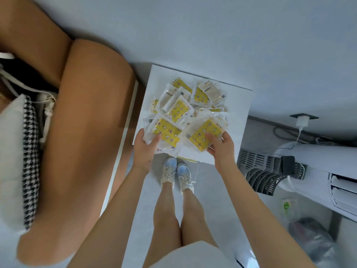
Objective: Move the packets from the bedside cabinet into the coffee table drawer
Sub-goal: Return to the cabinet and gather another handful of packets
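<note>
A heap of several yellow-and-clear packets (185, 105) lies on the white top of the bedside cabinet (237, 105) in front of me. My left hand (144, 149) grips a packet with star and moon print (167, 134) at the cabinet's near left edge, thumb on top. At the near right, the fingers of my right hand (222, 147) are closed on another yellow packet (202, 135). Both held packets still rest against the pile. The coffee table drawer is not in view.
A tan padded headboard (77, 122) and a houndstooth pillow (29, 151) fill the left. A white air conditioner unit (318, 167) with a charger and cables stands at right, with a plastic bag (309, 235) on the floor. My legs and shoes (176, 175) stand on the grey floor.
</note>
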